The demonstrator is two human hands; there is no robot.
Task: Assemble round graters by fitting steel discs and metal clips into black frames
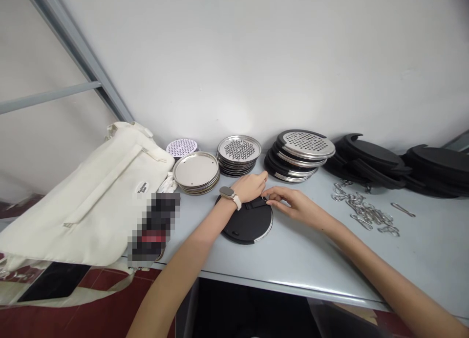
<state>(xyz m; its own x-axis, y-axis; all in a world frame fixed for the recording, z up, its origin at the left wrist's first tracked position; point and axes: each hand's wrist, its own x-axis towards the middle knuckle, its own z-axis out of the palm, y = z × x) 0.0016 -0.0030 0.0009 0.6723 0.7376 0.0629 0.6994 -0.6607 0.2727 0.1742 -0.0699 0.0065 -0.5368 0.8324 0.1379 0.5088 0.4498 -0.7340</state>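
A round black disc point(246, 225) with a silvery rim at its lower right lies flat on the grey table, close to the front edge. My left hand point(251, 186), with a watch on its wrist, is closed over the disc's far edge; its fingertips are bent away, and what they grip is hidden. From the right, my right hand point(289, 203) pinches a small shiny metal piece, which looks like a clip, at the end of a black strap point(255, 202) on the disc. The two hands are almost touching.
Behind stand stacks of plain metal discs point(196, 169), grater discs point(240, 150), rimmed grater discs point(308, 145) and black covers point(370, 157). Metal clips point(362, 208) lie loose at right. A cream bag point(95, 196) and a blurred dark object point(154, 230) are at left.
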